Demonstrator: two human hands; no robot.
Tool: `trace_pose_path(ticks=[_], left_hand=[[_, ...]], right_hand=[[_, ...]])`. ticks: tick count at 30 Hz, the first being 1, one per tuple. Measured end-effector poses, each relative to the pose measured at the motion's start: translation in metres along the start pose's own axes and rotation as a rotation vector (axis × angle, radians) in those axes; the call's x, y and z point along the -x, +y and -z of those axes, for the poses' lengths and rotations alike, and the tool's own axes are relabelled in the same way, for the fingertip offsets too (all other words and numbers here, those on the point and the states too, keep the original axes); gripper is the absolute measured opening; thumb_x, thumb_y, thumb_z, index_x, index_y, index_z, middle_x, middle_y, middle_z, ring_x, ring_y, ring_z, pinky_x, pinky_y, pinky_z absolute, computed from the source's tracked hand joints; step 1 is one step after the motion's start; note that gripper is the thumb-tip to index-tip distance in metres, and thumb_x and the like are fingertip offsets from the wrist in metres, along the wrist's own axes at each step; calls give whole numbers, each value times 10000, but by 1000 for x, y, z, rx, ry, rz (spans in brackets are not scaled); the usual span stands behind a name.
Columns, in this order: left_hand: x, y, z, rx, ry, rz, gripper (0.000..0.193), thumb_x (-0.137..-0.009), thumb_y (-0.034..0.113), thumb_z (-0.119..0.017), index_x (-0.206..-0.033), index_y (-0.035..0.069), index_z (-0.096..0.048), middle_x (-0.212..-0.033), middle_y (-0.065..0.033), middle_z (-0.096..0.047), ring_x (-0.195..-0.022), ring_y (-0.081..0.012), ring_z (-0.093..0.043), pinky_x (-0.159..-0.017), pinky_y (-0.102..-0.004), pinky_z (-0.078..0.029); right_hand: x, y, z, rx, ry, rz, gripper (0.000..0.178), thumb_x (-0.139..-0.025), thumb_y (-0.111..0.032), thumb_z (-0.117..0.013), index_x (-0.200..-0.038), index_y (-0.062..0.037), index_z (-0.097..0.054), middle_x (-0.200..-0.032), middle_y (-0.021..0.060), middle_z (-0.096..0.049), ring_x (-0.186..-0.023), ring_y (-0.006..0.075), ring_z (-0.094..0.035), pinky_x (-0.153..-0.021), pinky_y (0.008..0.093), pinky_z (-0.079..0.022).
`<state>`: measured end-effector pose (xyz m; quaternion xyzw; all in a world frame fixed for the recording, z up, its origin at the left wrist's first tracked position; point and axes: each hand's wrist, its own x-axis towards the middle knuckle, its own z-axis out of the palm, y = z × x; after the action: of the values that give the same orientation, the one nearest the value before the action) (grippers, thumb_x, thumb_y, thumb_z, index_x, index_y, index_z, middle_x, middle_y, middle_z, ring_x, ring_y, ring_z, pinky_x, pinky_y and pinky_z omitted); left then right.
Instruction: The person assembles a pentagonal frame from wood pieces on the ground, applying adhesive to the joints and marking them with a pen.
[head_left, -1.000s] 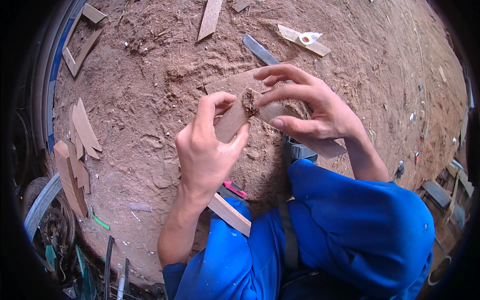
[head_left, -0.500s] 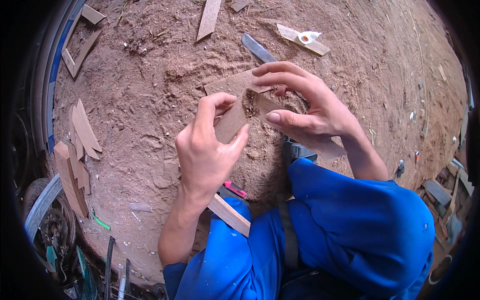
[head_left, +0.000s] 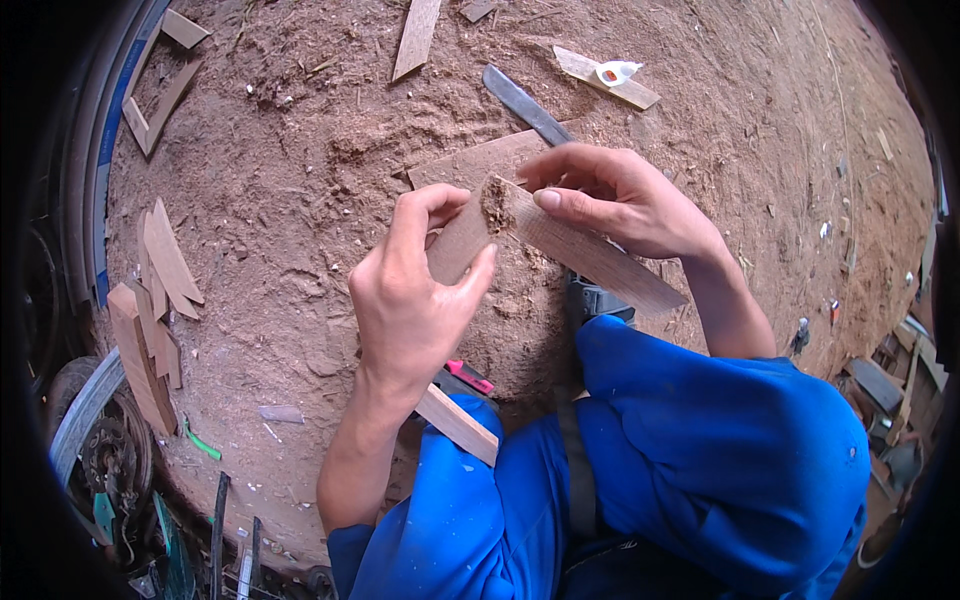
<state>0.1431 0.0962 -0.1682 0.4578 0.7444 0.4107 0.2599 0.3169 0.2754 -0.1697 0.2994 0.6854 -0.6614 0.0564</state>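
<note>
My left hand (head_left: 410, 290) grips a wooden strip (head_left: 462, 238) between thumb and fingers. My right hand (head_left: 630, 205) is closed on a second wooden strip (head_left: 600, 262), its thumb on the upper edge near the joint. The two strips meet in a corner, and crumbly sawdust (head_left: 495, 203) clings over that joint. Another length of wood (head_left: 458, 425) comes out from under my left forearm and rests on my blue-clad leg; the forearm hides whether it joins the left strip.
Beyond my hands lie a flat board (head_left: 470, 162), a dark metal blade (head_left: 520, 100) and a white glue bottle (head_left: 615, 73) on a wood offcut. More strips (head_left: 165, 265) and a corner-joined piece (head_left: 160, 110) lie left. A pink-and-black tool (head_left: 470, 377) is by my knee.
My right hand has gone from spread fingers over the joint to a closed hold on the right strip. That strip has tilted to show more of its face. My left hand stays nearly still.
</note>
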Motion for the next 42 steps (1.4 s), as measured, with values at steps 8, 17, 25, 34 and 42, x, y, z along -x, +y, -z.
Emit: trace_pose_path(ticks=[8,17,25,34,42], left_hand=[[2,-4,-2,-83,39,-94,485,-735,-2,-880,-1169,29,-665,-1092,-120,-771,-995,-242,-781,-861,-348,-640],[1,-4,-2,-71,100,-157,450,-728,-28,-854,-1128,50,-664,-1100,-140,-770,-985,-319,-766,-852,-400,-628],[-2,-6,4,-105,166,-297,477,-722,-34,-889,-1139,34,-667,-1134,-142,-766,-1043,-278,-764,-885,-364,-636],[-3,0,11,-84,310,-585,621,-701,-87,-916,-1161,90,-538,-1134,-135,-740,-1053,-332,-729,-876,-399,-638],[6,8,21,-45,347,-700,660,-775,33,-923,-1230,125,-454,-1185,-94,-577,-1094,-307,-677,-937,-450,-620]], right_hand=[[3,2,-2,-83,-20,-27,335,-1037,-276,-678,-1153,34,-728,-1000,85,-762,-958,127,-676,-879,330,-555],[5,-6,-4,-64,18,-20,319,-1020,-225,-724,-1212,30,-718,-1034,50,-751,-964,92,-679,-852,281,-560],[8,-12,-7,-100,93,56,300,-997,-215,-743,-1193,11,-743,-1004,62,-768,-943,110,-693,-832,302,-564],[25,-35,-8,160,256,478,248,-918,-191,-811,-1139,-78,-807,-956,94,-782,-852,218,-739,-749,353,-568],[39,-66,-8,24,83,577,338,-834,-191,-867,-1123,-26,-808,-1013,154,-744,-928,271,-734,-793,369,-583]])
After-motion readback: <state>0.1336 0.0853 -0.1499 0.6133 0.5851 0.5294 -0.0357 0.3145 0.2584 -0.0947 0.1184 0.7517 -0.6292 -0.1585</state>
